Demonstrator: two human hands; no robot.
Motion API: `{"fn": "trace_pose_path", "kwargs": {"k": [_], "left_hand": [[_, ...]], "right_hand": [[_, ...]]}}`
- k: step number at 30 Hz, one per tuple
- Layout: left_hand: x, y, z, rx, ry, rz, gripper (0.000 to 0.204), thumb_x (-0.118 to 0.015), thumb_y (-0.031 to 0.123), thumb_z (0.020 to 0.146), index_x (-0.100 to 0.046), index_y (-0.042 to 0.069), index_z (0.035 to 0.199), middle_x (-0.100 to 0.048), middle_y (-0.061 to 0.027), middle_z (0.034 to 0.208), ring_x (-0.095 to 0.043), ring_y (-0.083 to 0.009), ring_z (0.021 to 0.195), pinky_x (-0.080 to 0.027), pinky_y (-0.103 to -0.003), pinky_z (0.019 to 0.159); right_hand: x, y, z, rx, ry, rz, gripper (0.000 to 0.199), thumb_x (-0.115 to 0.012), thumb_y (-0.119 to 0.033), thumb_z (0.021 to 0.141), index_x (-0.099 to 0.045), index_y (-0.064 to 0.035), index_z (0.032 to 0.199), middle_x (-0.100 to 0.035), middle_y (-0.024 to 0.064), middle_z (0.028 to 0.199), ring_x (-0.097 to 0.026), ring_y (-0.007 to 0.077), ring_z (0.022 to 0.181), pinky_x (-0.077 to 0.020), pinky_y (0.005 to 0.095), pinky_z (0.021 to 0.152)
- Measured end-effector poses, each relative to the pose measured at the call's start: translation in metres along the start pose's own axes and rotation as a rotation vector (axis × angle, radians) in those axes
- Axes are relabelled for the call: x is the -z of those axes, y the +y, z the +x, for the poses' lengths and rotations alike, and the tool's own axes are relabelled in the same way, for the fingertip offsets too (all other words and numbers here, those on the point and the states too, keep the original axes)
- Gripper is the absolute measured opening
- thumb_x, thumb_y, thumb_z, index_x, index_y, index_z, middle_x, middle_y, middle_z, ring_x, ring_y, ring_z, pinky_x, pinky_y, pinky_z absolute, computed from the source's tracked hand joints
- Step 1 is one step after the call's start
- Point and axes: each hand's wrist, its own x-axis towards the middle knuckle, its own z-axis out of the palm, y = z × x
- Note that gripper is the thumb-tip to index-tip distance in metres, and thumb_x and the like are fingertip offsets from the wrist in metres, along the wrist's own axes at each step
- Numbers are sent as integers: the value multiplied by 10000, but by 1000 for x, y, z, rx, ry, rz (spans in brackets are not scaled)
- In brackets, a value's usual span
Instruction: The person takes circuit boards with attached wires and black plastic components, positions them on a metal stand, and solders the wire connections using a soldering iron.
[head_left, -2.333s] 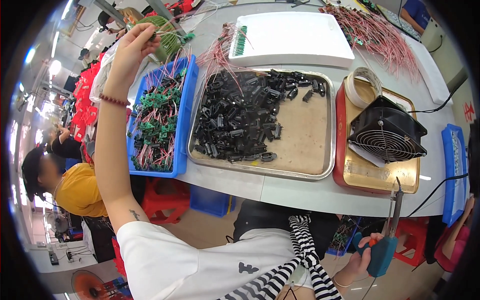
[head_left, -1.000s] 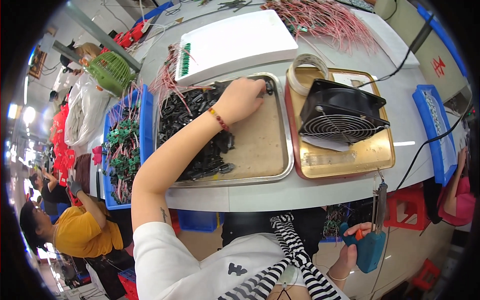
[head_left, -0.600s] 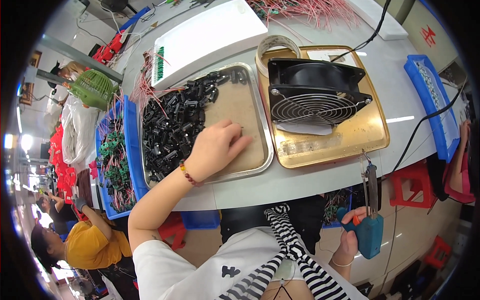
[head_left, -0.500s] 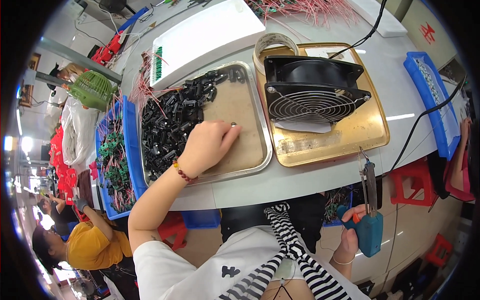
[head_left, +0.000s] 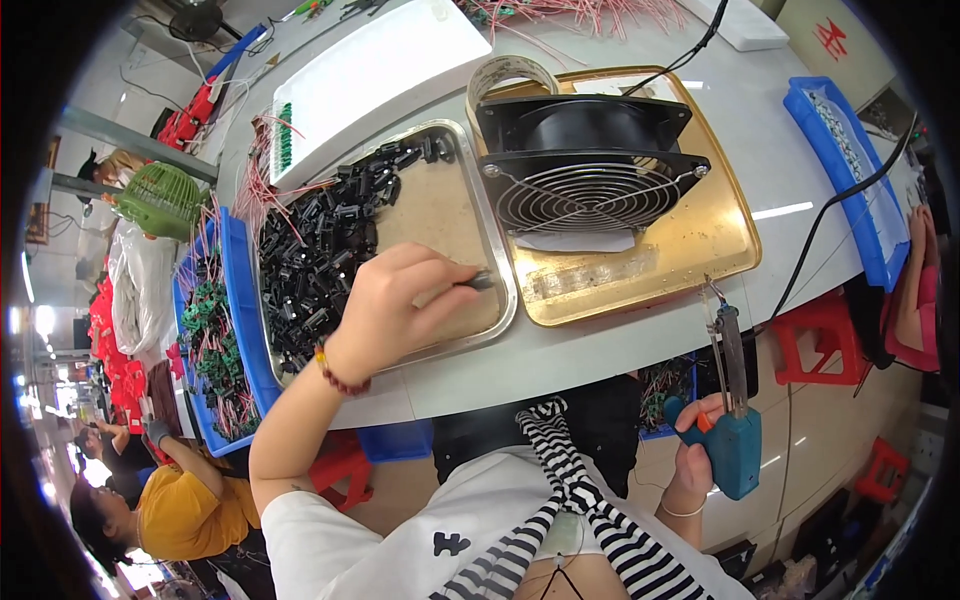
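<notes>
My left hand [head_left: 395, 305] rests in the steel tray [head_left: 497, 262], its fingers pinched on a small black part [head_left: 481, 283] at the tray's near right corner. A heap of black plastic parts [head_left: 320, 245] fills the tray's left half. My right hand [head_left: 697, 450] is down below the table edge, gripping a blue-handled soldering gun [head_left: 735, 420] with its tip pointing up. A black square fan [head_left: 585, 160] with a wire grille lies on the gold tray [head_left: 700, 250] to the right.
A blue bin [head_left: 235, 320] of green parts with red wires sits left of the steel tray. A white tray [head_left: 380, 70], a tape roll [head_left: 512, 75], red wire bundles [head_left: 590, 15] lie farther back. Another blue bin [head_left: 845, 170] is at right. Other people sit at lower left and far right.
My left hand came back from the far left bins, passed over the black parts and now pinches one at the steel tray's near right corner. The view has swung toward the fan.
</notes>
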Motion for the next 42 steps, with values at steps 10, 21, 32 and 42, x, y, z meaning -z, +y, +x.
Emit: {"fn": "trace_pose_path", "kwargs": {"k": [10, 21, 32, 42], "left_hand": [[-29, 34, 28, -164, 58, 27, 196, -798, 113, 677, -713, 52, 843, -654, -46, 764, -588, -215, 684, -480, -313, 593], [-35, 29, 27, -185, 66, -65, 117, -744, 121, 733, -686, 54, 810, -629, -49, 763, -576, -235, 734, -445, -339, 680], [0, 14, 7, -110, 67, 118, 166, -693, 114, 755, -687, 85, 918, -656, -45, 821, -587, -235, 820, -433, -356, 763], [42, -38, -23, 194, -375, 382, 178, -711, 112, 761, -702, 97, 938, -658, -41, 919, -529, -225, 992, -338, -359, 875]], "right_hand": [[0, -1, -2, -30, 7, -6, 439, -713, -364, 774, -526, -31, 990, -500, 83, 981, -557, 162, 706, -410, 283, 627], [-9, -2, 7, -25, -7, 11, 418, -692, -345, 779, -509, -28, 980, -497, 89, 959, -546, 159, 691, -402, 266, 622], [1, 1, 0, 54, -10, 54, 425, -677, -262, 777, -481, -3, 1051, -493, 139, 1022, -536, 183, 691, -404, 274, 626], [1, 6, 1, 57, -18, 150, 400, -633, -148, 763, -439, -5, 1082, -465, 165, 1067, -531, 206, 703, -409, 302, 645]]}}
